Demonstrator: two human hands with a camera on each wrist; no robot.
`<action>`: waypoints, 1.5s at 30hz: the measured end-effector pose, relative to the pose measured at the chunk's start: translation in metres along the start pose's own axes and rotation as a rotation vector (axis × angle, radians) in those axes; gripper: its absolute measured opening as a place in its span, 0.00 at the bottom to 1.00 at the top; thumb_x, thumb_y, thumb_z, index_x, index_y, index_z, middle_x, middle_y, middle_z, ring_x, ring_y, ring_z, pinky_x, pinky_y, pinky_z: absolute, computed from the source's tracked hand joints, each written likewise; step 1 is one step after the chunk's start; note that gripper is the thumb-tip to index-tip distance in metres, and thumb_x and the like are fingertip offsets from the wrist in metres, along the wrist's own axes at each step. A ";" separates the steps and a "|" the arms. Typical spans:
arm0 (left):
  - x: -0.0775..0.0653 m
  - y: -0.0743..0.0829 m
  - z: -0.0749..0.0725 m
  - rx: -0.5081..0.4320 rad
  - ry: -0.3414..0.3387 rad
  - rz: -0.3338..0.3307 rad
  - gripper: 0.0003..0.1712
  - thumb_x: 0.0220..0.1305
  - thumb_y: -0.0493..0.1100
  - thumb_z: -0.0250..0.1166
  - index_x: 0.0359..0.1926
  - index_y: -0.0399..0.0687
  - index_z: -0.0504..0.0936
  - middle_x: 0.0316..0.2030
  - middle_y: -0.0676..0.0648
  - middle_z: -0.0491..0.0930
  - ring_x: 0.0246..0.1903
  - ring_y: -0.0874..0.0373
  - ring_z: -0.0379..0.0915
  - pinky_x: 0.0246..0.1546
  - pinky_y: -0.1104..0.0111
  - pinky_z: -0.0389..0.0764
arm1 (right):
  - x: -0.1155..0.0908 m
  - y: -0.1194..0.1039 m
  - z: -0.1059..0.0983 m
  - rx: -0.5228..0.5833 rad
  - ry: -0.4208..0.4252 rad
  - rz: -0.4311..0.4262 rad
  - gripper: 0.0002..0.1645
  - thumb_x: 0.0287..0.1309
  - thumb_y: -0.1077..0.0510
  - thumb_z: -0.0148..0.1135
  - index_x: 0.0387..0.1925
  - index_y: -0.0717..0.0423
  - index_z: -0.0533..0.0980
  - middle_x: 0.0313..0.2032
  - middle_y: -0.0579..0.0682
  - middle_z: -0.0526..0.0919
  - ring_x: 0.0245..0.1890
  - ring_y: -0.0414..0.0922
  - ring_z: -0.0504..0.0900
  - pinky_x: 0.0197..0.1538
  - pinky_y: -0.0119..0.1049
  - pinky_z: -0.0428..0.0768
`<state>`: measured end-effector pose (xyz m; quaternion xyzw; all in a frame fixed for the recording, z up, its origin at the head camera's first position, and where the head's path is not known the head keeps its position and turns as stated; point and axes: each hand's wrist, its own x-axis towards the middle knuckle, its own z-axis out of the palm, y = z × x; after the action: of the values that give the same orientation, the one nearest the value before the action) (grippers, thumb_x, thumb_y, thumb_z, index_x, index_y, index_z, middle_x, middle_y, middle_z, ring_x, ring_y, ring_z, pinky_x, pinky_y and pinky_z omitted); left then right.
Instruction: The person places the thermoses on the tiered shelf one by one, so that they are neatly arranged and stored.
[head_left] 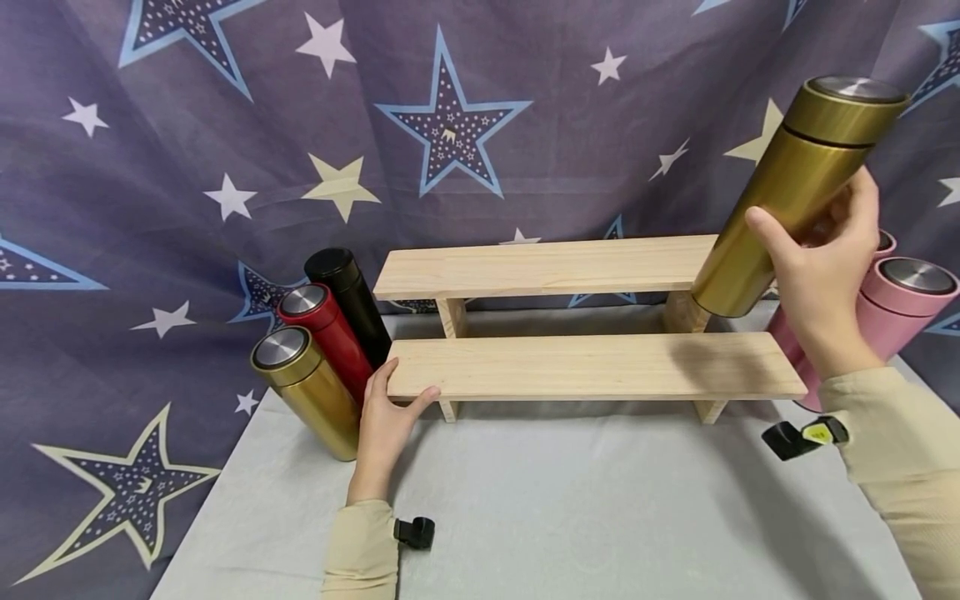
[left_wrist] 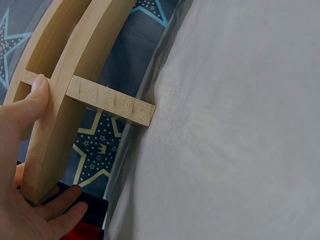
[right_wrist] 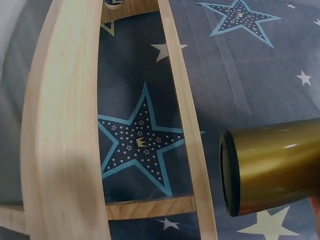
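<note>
My right hand grips a gold thermos bottle round its middle. The bottle tilts, its steel-topped lid up and to the right, its base overlapping the right end of the upper shelf in the head view. In the right wrist view the base of the gold thermos hangs beside the upper board. My left hand holds the left end of the lower shelf of a two-tier wooden rack. Seen from the left wrist, the thumb lies on the board and the other fingers reach round its end.
Left of the rack stand a second gold thermos, a red thermos and a black thermos. Pink thermoses stand at the right, partly behind the right hand. A star-patterned cloth hangs behind the grey-covered table.
</note>
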<state>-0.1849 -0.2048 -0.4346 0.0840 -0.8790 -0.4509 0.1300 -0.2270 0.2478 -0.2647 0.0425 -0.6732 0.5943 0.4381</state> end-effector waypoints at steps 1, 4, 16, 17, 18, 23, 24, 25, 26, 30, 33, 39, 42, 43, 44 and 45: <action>0.000 0.000 0.000 -0.001 0.000 0.000 0.52 0.54 0.59 0.75 0.73 0.46 0.62 0.72 0.39 0.57 0.71 0.43 0.54 0.67 0.48 0.60 | 0.001 0.000 0.002 -0.006 -0.003 -0.004 0.43 0.47 0.62 0.74 0.66 0.47 0.68 0.53 0.50 0.79 0.49 0.45 0.78 0.50 0.31 0.76; 0.001 0.000 0.000 -0.002 0.003 0.000 0.52 0.54 0.58 0.75 0.73 0.46 0.62 0.72 0.39 0.57 0.71 0.43 0.54 0.67 0.49 0.60 | 0.003 -0.001 0.010 0.004 -0.009 -0.015 0.43 0.46 0.62 0.74 0.66 0.47 0.68 0.53 0.50 0.80 0.49 0.46 0.78 0.51 0.32 0.76; 0.001 0.002 0.001 -0.004 0.000 -0.009 0.51 0.54 0.57 0.76 0.73 0.46 0.62 0.72 0.39 0.57 0.71 0.43 0.54 0.67 0.48 0.60 | 0.003 -0.015 0.030 0.032 -0.045 0.036 0.44 0.47 0.61 0.74 0.66 0.46 0.68 0.53 0.48 0.78 0.50 0.44 0.77 0.52 0.32 0.74; 0.001 0.003 0.001 -0.003 0.001 -0.009 0.51 0.54 0.57 0.76 0.73 0.46 0.62 0.72 0.39 0.57 0.71 0.43 0.54 0.67 0.48 0.60 | 0.004 -0.016 0.032 0.029 -0.043 0.040 0.44 0.47 0.61 0.74 0.66 0.46 0.68 0.52 0.48 0.78 0.50 0.44 0.77 0.52 0.32 0.74; 0.001 0.003 0.001 -0.003 0.001 -0.010 0.51 0.54 0.57 0.76 0.73 0.46 0.62 0.72 0.39 0.57 0.71 0.43 0.54 0.67 0.48 0.60 | 0.004 -0.016 0.033 0.026 -0.043 0.039 0.44 0.47 0.61 0.74 0.66 0.47 0.68 0.52 0.48 0.78 0.50 0.43 0.77 0.52 0.32 0.74; 0.001 0.001 0.001 0.004 0.006 -0.010 0.51 0.54 0.58 0.75 0.73 0.47 0.62 0.71 0.40 0.58 0.71 0.43 0.54 0.67 0.49 0.59 | 0.006 -0.019 0.042 -0.007 -0.048 0.024 0.43 0.47 0.59 0.74 0.66 0.47 0.68 0.50 0.45 0.78 0.50 0.42 0.77 0.51 0.30 0.74; 0.001 0.000 0.001 0.005 0.006 -0.009 0.51 0.54 0.58 0.75 0.73 0.47 0.62 0.71 0.40 0.58 0.71 0.43 0.54 0.67 0.49 0.59 | 0.006 -0.019 0.043 -0.015 -0.055 0.016 0.43 0.47 0.58 0.74 0.66 0.47 0.68 0.50 0.45 0.78 0.50 0.42 0.76 0.51 0.30 0.74; 0.001 0.000 0.001 0.007 0.006 -0.008 0.51 0.54 0.58 0.75 0.73 0.47 0.62 0.71 0.40 0.58 0.71 0.44 0.54 0.67 0.49 0.59 | 0.007 -0.018 0.045 -0.023 -0.059 0.012 0.43 0.47 0.58 0.74 0.66 0.47 0.68 0.51 0.45 0.78 0.50 0.42 0.76 0.52 0.30 0.74; 0.001 -0.001 0.001 0.007 0.006 -0.007 0.51 0.54 0.58 0.75 0.73 0.47 0.62 0.71 0.40 0.58 0.71 0.44 0.54 0.67 0.49 0.59 | 0.009 -0.016 0.047 -0.033 -0.063 0.010 0.43 0.47 0.57 0.75 0.66 0.47 0.68 0.51 0.44 0.78 0.50 0.41 0.76 0.52 0.30 0.74; 0.001 -0.001 0.001 0.006 0.003 0.001 0.51 0.54 0.58 0.75 0.73 0.46 0.63 0.71 0.39 0.58 0.71 0.43 0.54 0.67 0.49 0.59 | 0.016 -0.002 0.052 -0.073 -0.081 0.018 0.45 0.47 0.55 0.75 0.67 0.45 0.66 0.52 0.43 0.76 0.51 0.41 0.75 0.53 0.31 0.73; 0.001 -0.001 0.001 0.008 0.001 0.007 0.51 0.54 0.58 0.76 0.73 0.45 0.63 0.71 0.38 0.58 0.71 0.43 0.54 0.68 0.48 0.59 | 0.021 0.009 0.055 -0.111 -0.094 0.033 0.47 0.48 0.53 0.76 0.68 0.42 0.64 0.53 0.42 0.75 0.52 0.40 0.74 0.55 0.31 0.72; 0.001 -0.001 0.001 0.010 0.005 0.010 0.51 0.54 0.58 0.75 0.73 0.46 0.63 0.71 0.39 0.58 0.71 0.43 0.54 0.67 0.49 0.59 | 0.027 0.018 0.061 -0.189 -0.111 0.049 0.49 0.49 0.47 0.75 0.70 0.39 0.61 0.53 0.42 0.73 0.52 0.38 0.72 0.55 0.30 0.69; 0.000 0.000 0.001 0.012 0.007 0.006 0.51 0.54 0.58 0.76 0.73 0.46 0.63 0.71 0.39 0.58 0.71 0.43 0.54 0.67 0.48 0.60 | 0.030 0.019 0.063 -0.217 -0.120 0.069 0.49 0.50 0.45 0.74 0.71 0.38 0.60 0.53 0.42 0.73 0.53 0.38 0.71 0.55 0.29 0.68; 0.000 0.000 0.001 0.012 0.009 0.004 0.51 0.54 0.57 0.76 0.73 0.46 0.63 0.71 0.39 0.59 0.70 0.43 0.54 0.67 0.48 0.60 | 0.031 0.019 0.063 -0.226 -0.122 0.072 0.50 0.50 0.45 0.74 0.71 0.37 0.59 0.53 0.43 0.73 0.53 0.38 0.71 0.55 0.29 0.68; 0.000 0.000 0.001 0.012 0.008 0.005 0.51 0.54 0.57 0.76 0.73 0.45 0.63 0.71 0.39 0.59 0.70 0.42 0.55 0.67 0.48 0.60 | 0.032 0.019 0.063 -0.233 -0.125 0.077 0.50 0.50 0.45 0.74 0.71 0.37 0.59 0.54 0.43 0.73 0.53 0.38 0.71 0.56 0.29 0.68; -0.001 0.001 0.001 0.013 0.008 0.005 0.51 0.54 0.57 0.76 0.73 0.45 0.63 0.71 0.39 0.59 0.70 0.42 0.54 0.67 0.48 0.60 | 0.032 0.020 0.063 -0.241 -0.127 0.081 0.50 0.50 0.44 0.74 0.71 0.37 0.59 0.54 0.43 0.73 0.54 0.38 0.71 0.56 0.29 0.68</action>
<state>-0.1844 -0.2038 -0.4346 0.0846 -0.8816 -0.4447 0.1339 -0.2924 0.2160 -0.2535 -0.0003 -0.7674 0.5223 0.3719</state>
